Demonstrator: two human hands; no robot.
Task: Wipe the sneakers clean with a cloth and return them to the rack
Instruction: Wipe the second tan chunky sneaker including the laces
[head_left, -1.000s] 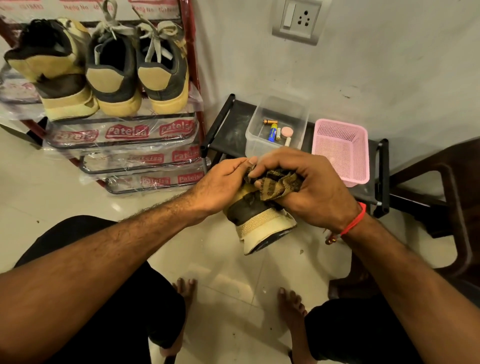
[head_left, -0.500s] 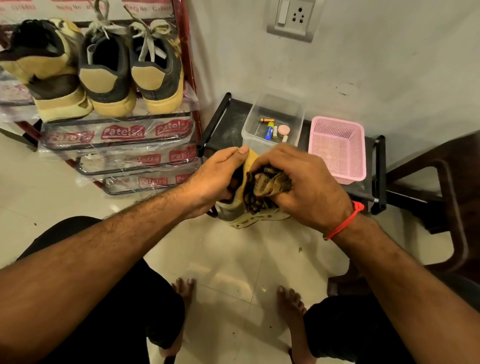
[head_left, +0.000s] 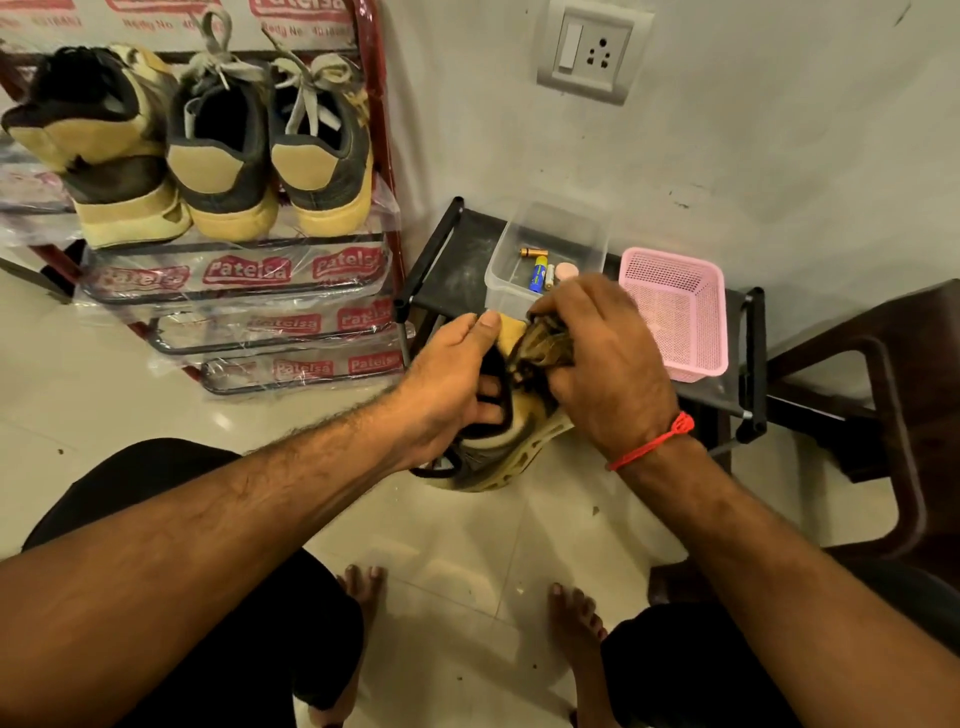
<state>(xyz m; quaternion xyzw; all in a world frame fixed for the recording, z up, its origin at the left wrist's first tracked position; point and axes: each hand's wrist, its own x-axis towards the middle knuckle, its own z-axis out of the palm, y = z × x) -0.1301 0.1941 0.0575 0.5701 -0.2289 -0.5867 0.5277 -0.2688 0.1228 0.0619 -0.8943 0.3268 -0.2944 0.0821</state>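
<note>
A tan and dark grey sneaker (head_left: 506, 457) hangs over the floor in front of my knees, its ridged sole turned to the right. My left hand (head_left: 452, 384) grips it, thumb on the tan heel and fingers inside the opening. My right hand (head_left: 605, 364) holds a bunched brown patterned cloth (head_left: 540, 348) pressed against the shoe's upper. Three similar sneakers (head_left: 218, 156) stand heels out on the top shelf of the red rack (head_left: 384, 156) at the upper left.
A low black stand (head_left: 457, 265) against the wall carries a clear tub (head_left: 550, 234) with batteries and a pink mesh basket (head_left: 675, 306). A dark chair (head_left: 893, 395) stands at the right. My bare feet rest on the pale tiled floor (head_left: 467, 561).
The sneaker has been turned in my hands, the sole swinging from facing me towards the right. My left fingers have slid into the opening and the cloth has moved up over the upper.
</note>
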